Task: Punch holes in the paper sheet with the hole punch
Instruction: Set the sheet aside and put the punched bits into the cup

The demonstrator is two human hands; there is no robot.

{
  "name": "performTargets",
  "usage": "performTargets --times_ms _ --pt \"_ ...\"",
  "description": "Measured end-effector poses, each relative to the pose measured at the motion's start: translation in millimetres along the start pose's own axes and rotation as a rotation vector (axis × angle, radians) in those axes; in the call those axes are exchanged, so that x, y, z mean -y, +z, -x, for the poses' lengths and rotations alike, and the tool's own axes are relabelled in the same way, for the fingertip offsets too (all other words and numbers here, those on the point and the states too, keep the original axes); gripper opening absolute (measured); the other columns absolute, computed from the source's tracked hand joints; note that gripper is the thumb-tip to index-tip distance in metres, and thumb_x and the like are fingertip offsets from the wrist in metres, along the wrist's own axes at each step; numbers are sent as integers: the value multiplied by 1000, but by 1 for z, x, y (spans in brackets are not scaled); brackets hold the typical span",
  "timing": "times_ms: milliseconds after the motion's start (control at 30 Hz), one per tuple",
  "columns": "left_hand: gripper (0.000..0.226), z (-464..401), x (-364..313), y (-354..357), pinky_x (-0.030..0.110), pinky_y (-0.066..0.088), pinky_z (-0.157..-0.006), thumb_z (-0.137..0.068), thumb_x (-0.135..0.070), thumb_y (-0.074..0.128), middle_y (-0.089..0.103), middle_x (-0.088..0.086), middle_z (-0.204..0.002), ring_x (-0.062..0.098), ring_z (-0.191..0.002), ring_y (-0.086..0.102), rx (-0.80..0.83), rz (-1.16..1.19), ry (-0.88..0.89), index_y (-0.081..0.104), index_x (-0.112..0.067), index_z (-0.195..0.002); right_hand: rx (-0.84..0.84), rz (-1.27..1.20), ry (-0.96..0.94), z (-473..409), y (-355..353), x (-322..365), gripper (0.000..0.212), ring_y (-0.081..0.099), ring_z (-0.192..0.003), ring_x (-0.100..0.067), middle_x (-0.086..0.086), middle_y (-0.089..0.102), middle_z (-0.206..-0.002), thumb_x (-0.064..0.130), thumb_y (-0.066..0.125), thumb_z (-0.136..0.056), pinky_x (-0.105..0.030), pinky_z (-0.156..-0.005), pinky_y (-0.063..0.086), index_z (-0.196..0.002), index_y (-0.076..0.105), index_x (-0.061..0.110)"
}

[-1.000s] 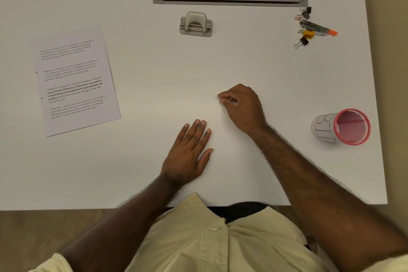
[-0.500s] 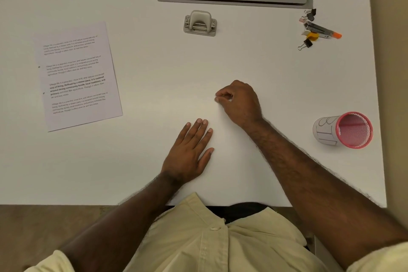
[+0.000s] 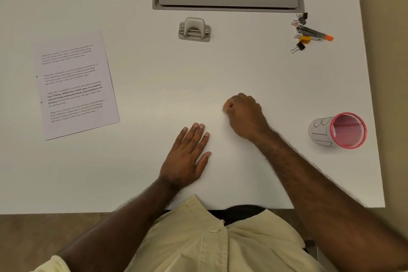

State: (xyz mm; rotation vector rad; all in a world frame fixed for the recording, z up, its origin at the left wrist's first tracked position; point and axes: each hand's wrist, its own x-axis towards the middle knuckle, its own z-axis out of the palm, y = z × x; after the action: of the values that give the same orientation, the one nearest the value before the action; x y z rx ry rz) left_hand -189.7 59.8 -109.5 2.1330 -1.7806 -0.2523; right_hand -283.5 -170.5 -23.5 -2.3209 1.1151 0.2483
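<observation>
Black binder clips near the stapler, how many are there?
2: one small black binder clip beyond the grey stapler, one nearer the person. More may be hidden.

Person seen from above, pale yellow buttoned shirt (image 3: 205,243) with short sleeves, one small button at the front, bare hairy forearms, left hand (image 3: 186,159) and right hand (image 3: 245,115) without rings, watch or gloves
</observation>
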Motion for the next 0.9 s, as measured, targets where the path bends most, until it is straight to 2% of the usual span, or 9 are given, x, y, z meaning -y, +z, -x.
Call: performTargets --times_ms 67,133,200,267,367,500,567,700,900 --pt "61 0 0 0 49 19 -134 -113 -41 46 25 10 -176 26 -166 17 3 2 2 35 -11 -165 -8 -149 18 9 -15 -10 40 56 -83 -21 2 59 -84 6 50 -96 -42 -84 52 -66 54 33" --pt "62 -1 0 0 49 18 -134 -112 -40 47 24 10 -176 26 -166 17 2 6 5 35 -11 -165 -69 -310 32 22 -31 -21 47 51 -68 -6 12 52 -69 0 51 -95 -32 -73 44 -60 48 32" --pt "61 -1 0 -1 49 18 -134 -112 -39 47 25 10 -176 26 -166 17 2 7 8 36 -10 -165 -119 -402 76 38 -47 -31 32 56 -75 -2 11 64 -82 2 52 -100 -22 -74 44 -77 66 20" --pt "61 0 0 -3 49 19 -134 -112 -39 47 26 10 -176 25 -166 17 13 5 5 37 -10 -164 -196 -453 114 55 -62 -42 19 59 -83 -1 5 68 -95 6 55 -102 -7 -75 42 -93 70 12" --pt "61 -1 -2 -7 51 21 -133 -112 -39 46 26 11 -176 25 -165 18 38 -4 1 35 -10 -165 -333 -506 149 78 -87 -60 13 61 -88 -9 -1 70 -101 12 59 -103 -6 -76 41 -99 71 11" --pt "62 -2 -3 -7 55 26 -131 -110 -36 50 28 13 -174 29 -164 21 34 -6 16 37 -8 -164 -454 -472 241 107 -113 -92 14 60 -78 15 13 68 -89 18 60 -104 2 -68 41 -94 69 22" --pt "62 -1 -3 -7 55 25 -131 -111 -38 46 27 12 -175 29 -165 20 43 -10 10 36 -8 -164 -480 -424 310 117 -120 -107 15 63 -80 9 10 68 -85 18 59 -104 -1 -71 43 -93 68 23" --pt "60 -1 -1 -7 55 24 -131 -111 -38 43 30 15 -174 31 -164 23 13 -14 30 39 -6 -163 -508 -373 443 129 -125 -133 17 65 -100 -23 -5 72 -105 15 57 -103 -37 -93 54 -105 74 11" --pt "61 -1 -2 -9 51 18 -134 -112 -42 36 27 14 -175 30 -165 20 42 -32 29 37 -8 -164 -549 -306 517 143 -121 -156 22 66 -102 -34 -16 74 -111 17 59 -105 -35 -88 48 -111 75 3"
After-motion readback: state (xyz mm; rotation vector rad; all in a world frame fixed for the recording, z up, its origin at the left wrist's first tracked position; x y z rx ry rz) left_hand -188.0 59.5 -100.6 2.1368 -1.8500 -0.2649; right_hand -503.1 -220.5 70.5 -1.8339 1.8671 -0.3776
